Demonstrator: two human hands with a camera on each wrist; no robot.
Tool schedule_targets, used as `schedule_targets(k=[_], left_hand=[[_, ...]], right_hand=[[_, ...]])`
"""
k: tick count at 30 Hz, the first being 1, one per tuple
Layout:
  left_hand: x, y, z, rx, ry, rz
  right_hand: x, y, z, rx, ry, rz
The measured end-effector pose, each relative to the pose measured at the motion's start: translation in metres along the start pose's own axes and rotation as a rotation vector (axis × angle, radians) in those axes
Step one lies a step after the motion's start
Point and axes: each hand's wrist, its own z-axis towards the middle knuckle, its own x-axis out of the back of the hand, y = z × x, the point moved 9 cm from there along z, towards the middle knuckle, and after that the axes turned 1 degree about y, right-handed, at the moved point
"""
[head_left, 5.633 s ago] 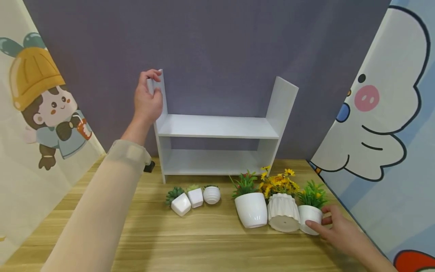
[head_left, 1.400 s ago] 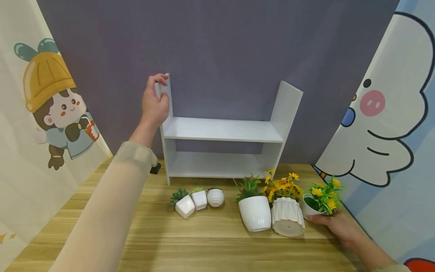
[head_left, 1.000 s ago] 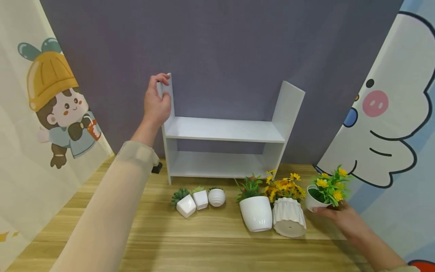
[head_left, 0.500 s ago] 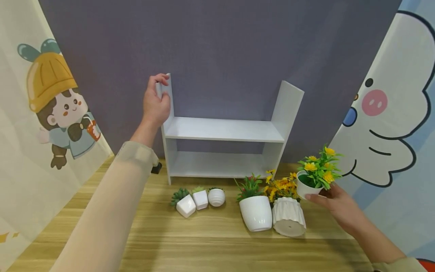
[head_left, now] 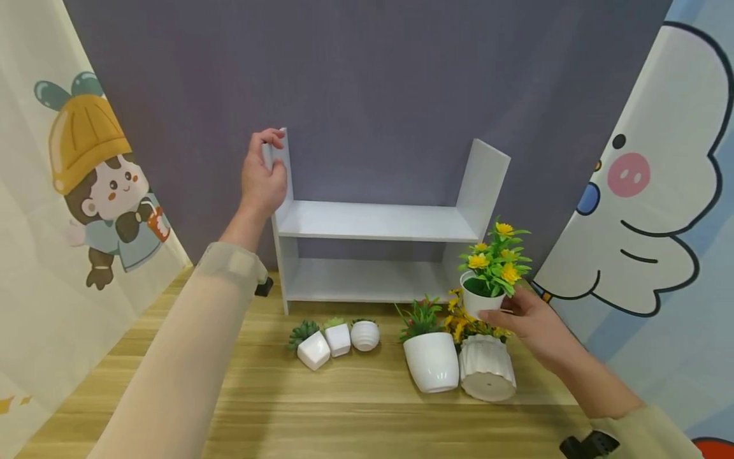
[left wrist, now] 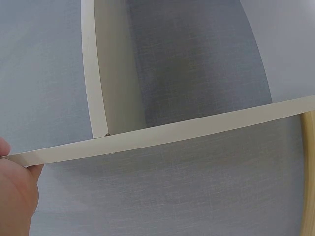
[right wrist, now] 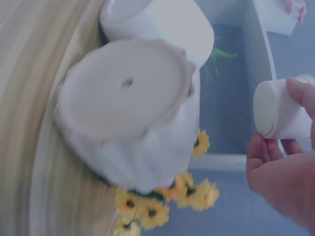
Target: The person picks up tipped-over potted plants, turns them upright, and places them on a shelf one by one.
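Note:
My left hand (head_left: 264, 175) grips the upper end of the left side panel of a white shelf (head_left: 375, 220); in the left wrist view the thumb and fingers sit on either side of the panel (left wrist: 147, 138). Held upright in my right hand (head_left: 533, 325) is a small white potted plant (head_left: 494, 264) with yellow flowers and green leaves, raised off the table in front of the shelf's right side. The right wrist view shows its white pot (right wrist: 280, 108) pinched between thumb and fingers. Below it lies a tilted, fluted white pot (head_left: 487, 370) of yellow flowers, partly hidden.
Beside the fluted pot lies a smooth white pot (head_left: 432, 362) with a red-flecked green plant. Farther left are three small succulents: a faceted pot (head_left: 313, 350), another faceted pot (head_left: 338, 340) and a round ribbed pot (head_left: 365, 336). All rest on the wooden table (head_left: 344, 414).
My right hand has taken hold of the small potted plant, lifted it from the table and carried it left, over the fluted pot. My left hand has kept its grip on the shelf.

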Motion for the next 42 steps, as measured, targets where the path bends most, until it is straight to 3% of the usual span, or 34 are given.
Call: schedule_targets(k=[8, 14, 18, 28, 42], left_hand=[[0.002, -0.002, -0.001, 0.000, 0.002, 0.014], [0.003, -0.004, -0.001, 0.011, -0.009, 0.038], [0.004, -0.003, -0.001, 0.012, -0.006, 0.037], [0.007, -0.003, -0.001, -0.007, 0.006, 0.026], [0.003, -0.001, -0.001, -0.017, 0.012, 0.000]], right_hand=[[-0.038, -0.027, 0.015, 0.036, -0.092, 0.131], [-0.062, -0.045, 0.028, 0.060, -0.134, 0.155], [-0.076, -0.052, 0.037, 0.045, -0.130, 0.162], [-0.106, -0.082, 0.058, 0.160, -0.083, 0.266], [-0.136, -0.119, 0.078, 0.173, -0.059, 0.309]])
